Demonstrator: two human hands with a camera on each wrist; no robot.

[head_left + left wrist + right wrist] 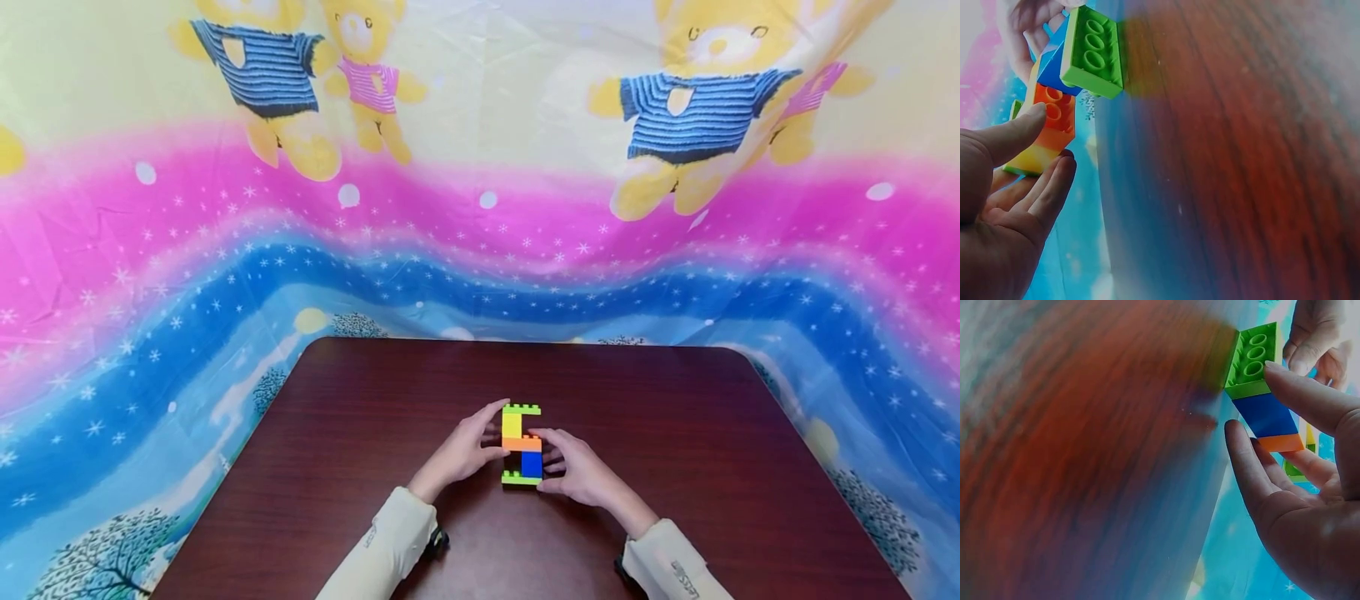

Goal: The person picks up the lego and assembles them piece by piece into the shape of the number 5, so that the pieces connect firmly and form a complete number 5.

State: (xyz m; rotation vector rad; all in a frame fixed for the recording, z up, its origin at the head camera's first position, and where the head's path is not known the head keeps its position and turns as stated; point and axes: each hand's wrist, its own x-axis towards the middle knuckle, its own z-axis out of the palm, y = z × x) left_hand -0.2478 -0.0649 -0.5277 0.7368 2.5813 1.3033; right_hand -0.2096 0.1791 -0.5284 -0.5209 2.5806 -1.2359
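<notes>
Between both hands is a stack of toy building bricks with open notches on two sides. From far to near in the head view come a light green brick (522, 410), a yellow brick (512, 425), an orange brick (514, 445), a blue brick (532, 465) and another light green brick (517, 480). The left hand (465, 446) holds the left side, its thumb at the orange brick. The right hand (585, 472) grips the right side, with its thumb on the nearer green brick (1255, 356), whose hollow underside shows in both wrist views. Whether the stack touches the table is unclear.
Beneath the hands spreads a dark reddish-brown wooden table (375, 392) with rounded far corners. Behind it hangs a cloth (480, 233) printed with bears, snowflakes and trees. Both forearms wear light sleeves (397, 533), with a dark band at each wrist.
</notes>
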